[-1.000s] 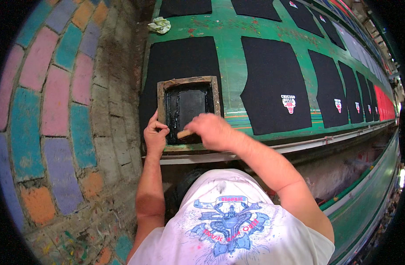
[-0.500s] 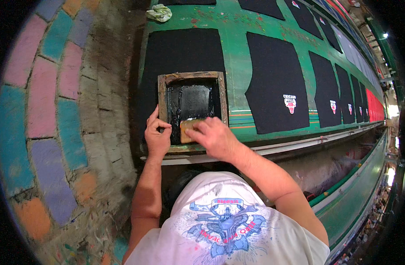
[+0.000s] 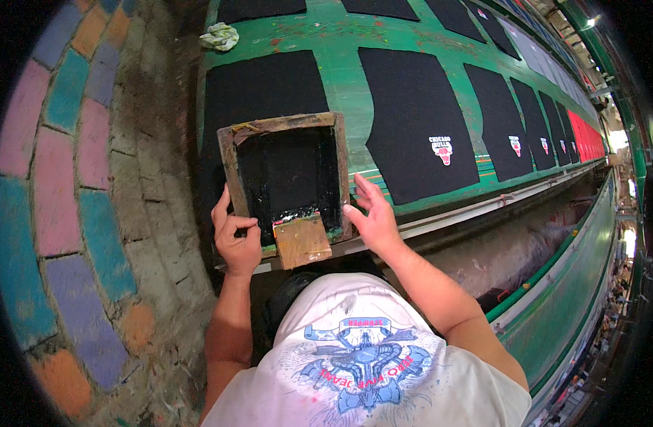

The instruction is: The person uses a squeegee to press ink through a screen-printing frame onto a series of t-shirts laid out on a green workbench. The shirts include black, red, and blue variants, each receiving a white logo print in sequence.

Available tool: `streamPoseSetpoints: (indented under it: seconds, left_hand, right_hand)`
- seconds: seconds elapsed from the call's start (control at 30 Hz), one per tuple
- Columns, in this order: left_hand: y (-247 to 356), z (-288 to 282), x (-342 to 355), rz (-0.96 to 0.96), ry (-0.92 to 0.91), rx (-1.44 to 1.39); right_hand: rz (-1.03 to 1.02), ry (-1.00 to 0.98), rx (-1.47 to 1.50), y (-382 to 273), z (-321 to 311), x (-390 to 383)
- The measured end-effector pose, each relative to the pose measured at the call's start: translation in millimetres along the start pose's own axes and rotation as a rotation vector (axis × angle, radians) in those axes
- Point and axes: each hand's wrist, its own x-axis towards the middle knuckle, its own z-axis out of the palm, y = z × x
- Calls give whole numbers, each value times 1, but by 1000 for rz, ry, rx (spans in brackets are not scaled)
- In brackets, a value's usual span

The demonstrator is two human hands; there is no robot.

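Frame (image 3: 284,123) partly behind squeegee (image 3: 302,243), black panels (image 3: 419,124), rag (image 3: 220,36)

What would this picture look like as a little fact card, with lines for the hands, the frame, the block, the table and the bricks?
Left hand: at the left side of a wooden frame, fingers bent
Right hand: open, at the frame's right side
Block: flat, brown, at the frame's near end, no hand on it
Table: green, with black cloth pieces and a crumpled rag
Bricks: pink, teal, purple and orange, on the left
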Motion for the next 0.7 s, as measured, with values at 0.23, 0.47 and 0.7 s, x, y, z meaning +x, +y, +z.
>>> streamPoseSetpoints:
  seconds: [0.23,0.47,0.7]
  left_hand:
    - [12,-8,22,-37,-3,5]
    - [65,22,44,-138,64,-108]
    - [161,178,15,-177,18,-175]
  right_hand:
    - [213,-225,370,15,-5,17]
    - [-85,-213,428,14,-63,22]
    - [-124,-76,480,70,-217,17]
